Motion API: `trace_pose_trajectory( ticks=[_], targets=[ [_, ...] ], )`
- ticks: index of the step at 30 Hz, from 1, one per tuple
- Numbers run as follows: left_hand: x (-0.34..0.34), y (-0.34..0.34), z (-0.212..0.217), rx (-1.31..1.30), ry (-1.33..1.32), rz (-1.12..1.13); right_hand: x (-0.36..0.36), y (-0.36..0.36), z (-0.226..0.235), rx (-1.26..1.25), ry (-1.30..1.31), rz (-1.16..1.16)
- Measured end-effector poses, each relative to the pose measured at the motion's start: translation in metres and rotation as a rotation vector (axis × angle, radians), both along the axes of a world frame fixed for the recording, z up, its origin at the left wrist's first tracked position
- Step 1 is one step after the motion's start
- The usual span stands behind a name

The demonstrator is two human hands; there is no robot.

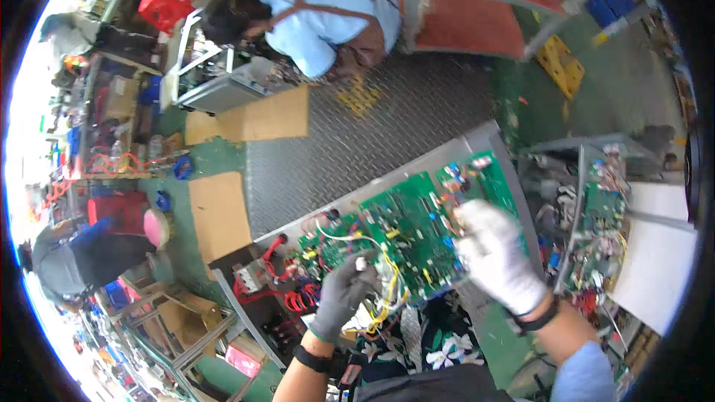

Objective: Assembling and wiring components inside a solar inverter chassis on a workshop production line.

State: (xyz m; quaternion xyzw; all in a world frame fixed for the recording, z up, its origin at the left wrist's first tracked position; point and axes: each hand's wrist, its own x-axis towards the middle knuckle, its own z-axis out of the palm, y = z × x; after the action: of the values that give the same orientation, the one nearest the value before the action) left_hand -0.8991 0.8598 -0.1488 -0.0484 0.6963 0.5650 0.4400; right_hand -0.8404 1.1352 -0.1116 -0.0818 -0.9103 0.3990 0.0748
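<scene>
My left hand (341, 296), in a grey glove, is closed at the front edge of the green circuit boards (406, 187). A small white piece (361, 262), like a connector, shows between its fingertips. Yellow and white wires (390, 294) loop right beside these fingers. Over the right part of the boards is my right hand (497, 257) in a white glove, its fingers curled and smeared by motion; whether they hold anything is unclear. The boards lie in a grey metal chassis (439, 155), with thick red wires (302, 298) at its left end.
Beyond the chassis lies a dark textured metal plate (357, 152) with cardboard sheets (220, 212) at its left. A person in blue (328, 11) bends over another metal unit (238, 85). Right of me stands a rack (577, 208) with more boards; a wooden-framed cart (175, 320) is left.
</scene>
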Motion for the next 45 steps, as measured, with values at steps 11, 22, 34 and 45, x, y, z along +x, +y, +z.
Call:
trace_pose_trajectory(
  ticks=[11, 22, 34, 45],
  targets=[
    [-0.002, 0.040, -0.001, -0.029, -0.084, 0.080, -0.010, 0.102, -0.073, 0.191, -0.169, -0.332],
    [-0.027, 0.070, -0.052, -0.510, 0.544, -0.265, -0.022, 0.103, -0.058, 0.109, -0.198, -0.301],
    [-0.032, 0.085, -0.082, -0.557, 0.827, -0.113, -0.025, 0.105, -0.053, 0.015, -0.191, -0.301],
    [-0.038, 0.083, -0.080, -0.539, 0.784, -0.158, -0.025, 0.106, -0.057, 0.027, -0.217, -0.301]
  ],
)
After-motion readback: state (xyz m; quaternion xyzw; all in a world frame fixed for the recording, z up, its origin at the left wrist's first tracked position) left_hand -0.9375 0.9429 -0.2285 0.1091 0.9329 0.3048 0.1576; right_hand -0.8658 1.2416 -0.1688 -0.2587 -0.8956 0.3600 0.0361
